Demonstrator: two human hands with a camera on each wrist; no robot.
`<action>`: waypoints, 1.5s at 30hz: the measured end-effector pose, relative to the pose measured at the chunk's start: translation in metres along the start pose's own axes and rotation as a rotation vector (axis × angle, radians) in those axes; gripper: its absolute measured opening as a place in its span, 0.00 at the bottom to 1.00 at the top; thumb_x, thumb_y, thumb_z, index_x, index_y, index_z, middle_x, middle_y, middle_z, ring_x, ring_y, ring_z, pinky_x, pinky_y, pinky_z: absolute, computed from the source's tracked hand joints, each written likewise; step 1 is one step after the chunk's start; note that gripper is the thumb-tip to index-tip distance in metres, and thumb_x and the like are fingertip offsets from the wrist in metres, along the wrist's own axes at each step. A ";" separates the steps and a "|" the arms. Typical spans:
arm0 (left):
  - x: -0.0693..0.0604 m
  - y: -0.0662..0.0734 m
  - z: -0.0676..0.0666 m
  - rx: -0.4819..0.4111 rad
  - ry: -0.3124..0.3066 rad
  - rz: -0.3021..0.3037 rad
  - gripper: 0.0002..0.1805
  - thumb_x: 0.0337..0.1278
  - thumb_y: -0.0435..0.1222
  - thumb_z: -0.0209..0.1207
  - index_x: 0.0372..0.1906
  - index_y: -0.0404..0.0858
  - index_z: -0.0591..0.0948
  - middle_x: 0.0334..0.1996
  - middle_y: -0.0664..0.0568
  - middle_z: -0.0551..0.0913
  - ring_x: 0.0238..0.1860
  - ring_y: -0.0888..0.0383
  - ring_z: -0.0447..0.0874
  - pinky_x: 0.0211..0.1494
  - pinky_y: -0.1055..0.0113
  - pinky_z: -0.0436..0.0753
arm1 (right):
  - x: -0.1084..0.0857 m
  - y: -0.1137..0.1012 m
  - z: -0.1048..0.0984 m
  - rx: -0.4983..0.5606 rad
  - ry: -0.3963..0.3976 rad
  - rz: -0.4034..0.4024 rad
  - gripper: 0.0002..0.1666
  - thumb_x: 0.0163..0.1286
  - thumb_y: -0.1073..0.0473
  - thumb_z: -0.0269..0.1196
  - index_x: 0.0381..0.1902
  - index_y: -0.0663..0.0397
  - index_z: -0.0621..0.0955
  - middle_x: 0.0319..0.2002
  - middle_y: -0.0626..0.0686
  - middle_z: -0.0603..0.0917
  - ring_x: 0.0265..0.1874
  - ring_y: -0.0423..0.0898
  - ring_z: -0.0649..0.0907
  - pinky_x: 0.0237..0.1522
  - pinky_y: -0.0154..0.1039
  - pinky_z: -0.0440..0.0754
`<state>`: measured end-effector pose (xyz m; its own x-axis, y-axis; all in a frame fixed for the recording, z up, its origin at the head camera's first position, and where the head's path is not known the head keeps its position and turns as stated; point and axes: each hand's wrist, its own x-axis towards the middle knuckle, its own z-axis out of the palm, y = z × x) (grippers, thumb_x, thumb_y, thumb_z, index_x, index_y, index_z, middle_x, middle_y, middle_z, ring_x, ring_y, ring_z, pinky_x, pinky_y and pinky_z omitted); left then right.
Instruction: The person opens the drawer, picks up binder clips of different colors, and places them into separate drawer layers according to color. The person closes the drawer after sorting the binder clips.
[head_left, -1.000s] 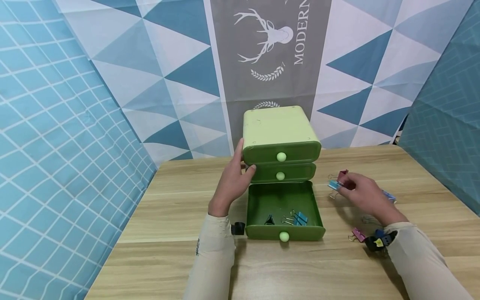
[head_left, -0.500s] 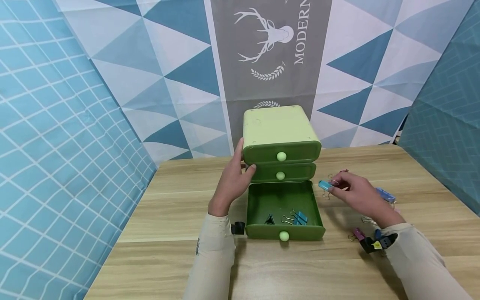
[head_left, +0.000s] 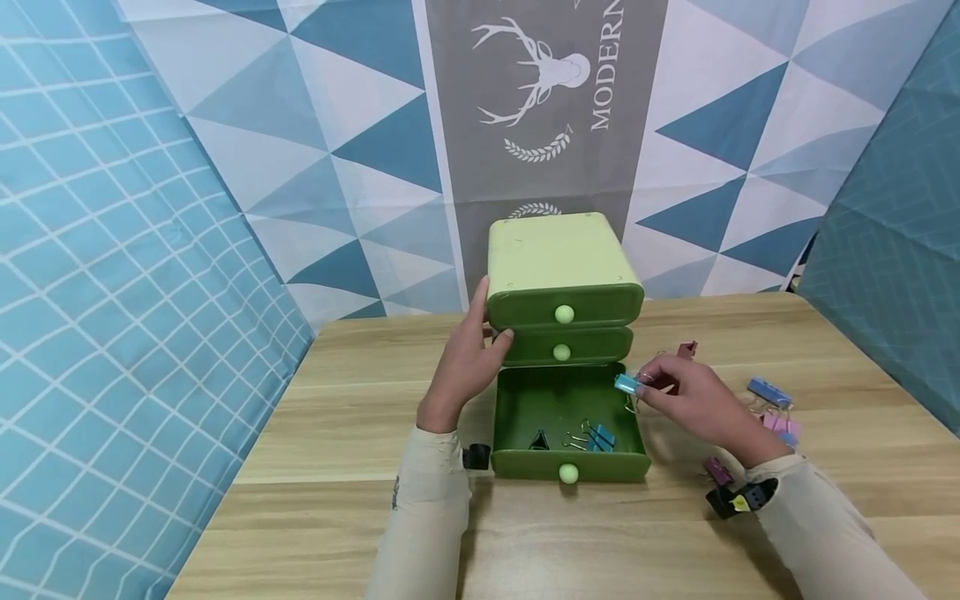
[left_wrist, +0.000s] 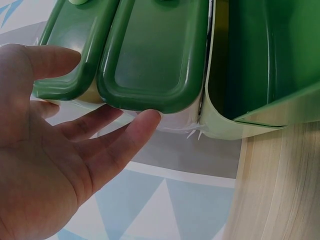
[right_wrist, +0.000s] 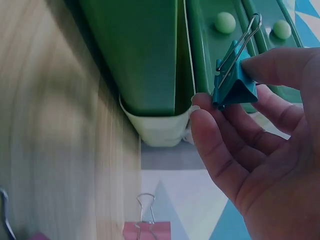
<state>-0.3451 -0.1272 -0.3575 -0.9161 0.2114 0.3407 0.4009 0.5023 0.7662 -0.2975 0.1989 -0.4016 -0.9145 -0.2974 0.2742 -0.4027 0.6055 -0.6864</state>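
Observation:
A small chest of drawers (head_left: 558,250), pale green with dark green fronts, stands on the table with its bottom drawer (head_left: 555,396) pulled out. Inside that drawer lie a black binder clip (head_left: 539,440) and blue binder clips (head_left: 601,438). My left hand (head_left: 463,367) rests against the chest's left side, thumb near the middle drawer's front edge; in the left wrist view its fingers are extended. Between thumb and fingers, my right hand (head_left: 693,404) pinches a blue binder clip (right_wrist: 235,82) at the open drawer's right rim.
To the right on the wooden table lie a dark red binder clip (head_left: 687,350), a blue binder clip (head_left: 769,392), a pink binder clip (head_left: 782,427) and a magenta binder clip (head_left: 717,471). A patterned cloth (head_left: 375,167) hangs behind the chest.
The right hand has carried the blue binder clip leftward from the loose clips to the open drawer's right edge. The left hand stays where it was on the chest.

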 end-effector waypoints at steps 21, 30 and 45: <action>0.002 0.000 0.005 0.013 0.016 0.064 0.47 0.71 0.38 0.56 0.81 0.63 0.40 0.65 0.51 0.74 0.56 0.48 0.80 0.50 0.52 0.82 | 0.022 -0.015 0.039 0.006 -0.095 -0.038 0.03 0.73 0.59 0.63 0.40 0.52 0.82 0.36 0.47 0.81 0.35 0.46 0.79 0.39 0.42 0.80; -0.001 0.001 0.002 0.045 0.022 0.047 0.46 0.72 0.39 0.56 0.82 0.60 0.40 0.65 0.50 0.74 0.57 0.47 0.80 0.45 0.53 0.82 | 0.032 -0.019 0.062 -0.040 -0.166 -0.066 0.05 0.73 0.58 0.63 0.40 0.53 0.82 0.36 0.44 0.81 0.35 0.43 0.80 0.39 0.44 0.79; 0.001 0.000 0.002 0.043 0.029 0.048 0.47 0.71 0.38 0.56 0.81 0.61 0.41 0.64 0.49 0.75 0.57 0.44 0.80 0.44 0.52 0.82 | 0.034 -0.027 0.077 -0.081 -0.197 -0.058 0.04 0.74 0.58 0.62 0.39 0.49 0.83 0.36 0.42 0.81 0.34 0.41 0.79 0.40 0.44 0.79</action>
<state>-0.3458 -0.1251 -0.3584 -0.8949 0.2123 0.3926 0.4431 0.5275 0.7248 -0.3153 0.1159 -0.4257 -0.8679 -0.4669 0.1696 -0.4633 0.6379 -0.6151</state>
